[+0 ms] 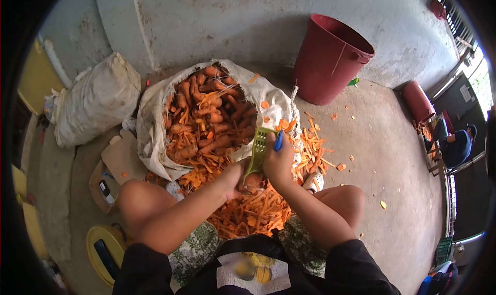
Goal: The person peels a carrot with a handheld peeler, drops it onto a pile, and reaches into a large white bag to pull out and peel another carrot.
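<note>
My left hand [235,178] is closed at the lower end of a green perforated plastic tool [259,146], which stands tilted between my hands. Against that hand shows a round orange carrot end [253,180]; how it is held is partly hidden. My right hand [279,161] is wrapped round a slim tool with a blue handle [279,140], whose working end I cannot make out. Just beyond my hands, an open white sack [155,111] holds many carrots [217,128]. Orange peelings [250,212] are heaped beneath my hands, between my legs.
A tall red bin [330,62] stands by the wall. To the left are a full white sack [101,101], an open cardboard box [121,158] and a yellow container [98,238] with a dark object on top. Another person [457,145] sits at the far right, near a second red bin [417,101].
</note>
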### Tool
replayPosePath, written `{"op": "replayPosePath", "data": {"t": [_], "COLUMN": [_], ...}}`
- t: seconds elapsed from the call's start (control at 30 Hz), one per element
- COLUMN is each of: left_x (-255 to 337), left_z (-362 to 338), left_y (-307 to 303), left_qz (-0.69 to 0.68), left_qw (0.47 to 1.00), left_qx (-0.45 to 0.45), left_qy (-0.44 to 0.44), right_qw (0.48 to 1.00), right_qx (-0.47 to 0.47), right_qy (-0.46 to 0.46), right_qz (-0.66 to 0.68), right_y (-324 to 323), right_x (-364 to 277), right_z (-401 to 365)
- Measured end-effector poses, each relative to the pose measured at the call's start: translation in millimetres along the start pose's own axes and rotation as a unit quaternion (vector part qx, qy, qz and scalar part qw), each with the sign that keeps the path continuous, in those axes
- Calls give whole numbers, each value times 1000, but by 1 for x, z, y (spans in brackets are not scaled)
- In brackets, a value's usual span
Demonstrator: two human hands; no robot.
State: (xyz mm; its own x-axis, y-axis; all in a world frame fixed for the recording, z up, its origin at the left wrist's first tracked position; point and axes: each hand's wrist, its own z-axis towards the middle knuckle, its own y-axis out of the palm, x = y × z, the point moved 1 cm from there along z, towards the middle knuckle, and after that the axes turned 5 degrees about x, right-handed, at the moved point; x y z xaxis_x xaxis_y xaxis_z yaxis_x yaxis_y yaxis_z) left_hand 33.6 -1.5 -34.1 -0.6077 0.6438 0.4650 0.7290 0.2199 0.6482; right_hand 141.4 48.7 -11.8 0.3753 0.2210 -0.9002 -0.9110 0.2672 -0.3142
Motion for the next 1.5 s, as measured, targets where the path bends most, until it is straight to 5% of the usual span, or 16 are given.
{"op": "replayPosePath", "data": {"t": [0.07,0.1,0.17,0.2,0.4,0.47,0.6,0.73,0.77,0.93,1.07,1.17,1.27,1.33,1.4,1.5], "left_x": [6,0,0,1,11,9,-1,-7,-2,12,4,-5,-3,-1,-2,-1], "left_z": [-10,-11,-21,-25,-10,-5,0,-17,-27,-17,-1,1,-9,-18,-18,-23], "left_y": [9,11,20,24,7,6,0,15,23,5,-2,-2,6,11,12,11], "left_qz": [126,113,107,99,19,-34,16,142,119,60,-34,-22,113,111,136,84], "left_qw": [991,992,992,992,999,998,997,986,987,998,992,999,993,993,991,996], "left_qx": [-39,-19,-43,-65,-45,-44,-79,-84,-102,-37,-91,-16,-1,-32,-10,-7], "left_qy": [-30,-43,-44,-42,2,12,6,-23,-21,4,76,24,24,19,16,-6], "right_qw": [998,994,982,971,987,997,1000,984,977,969,998,998,1000,995,986,974], "right_qx": [63,50,186,169,8,-4,10,166,166,94,-34,-22,11,61,154,147], "right_qy": [0,99,15,161,110,7,-8,47,130,127,6,-50,14,83,29,161], "right_qz": [-24,-24,-31,57,120,71,10,-39,28,189,58,13,-6,-7,-49,64], "right_y": [-1,-11,-23,-29,-14,-5,-6,-23,-30,-26,-9,-4,-3,-10,-17,-25], "right_x": [26,37,75,71,4,-10,-9,62,73,12,-9,-10,9,32,53,67], "right_z": [28,51,85,91,26,-3,5,78,90,57,1,-4,20,54,74,88]}}
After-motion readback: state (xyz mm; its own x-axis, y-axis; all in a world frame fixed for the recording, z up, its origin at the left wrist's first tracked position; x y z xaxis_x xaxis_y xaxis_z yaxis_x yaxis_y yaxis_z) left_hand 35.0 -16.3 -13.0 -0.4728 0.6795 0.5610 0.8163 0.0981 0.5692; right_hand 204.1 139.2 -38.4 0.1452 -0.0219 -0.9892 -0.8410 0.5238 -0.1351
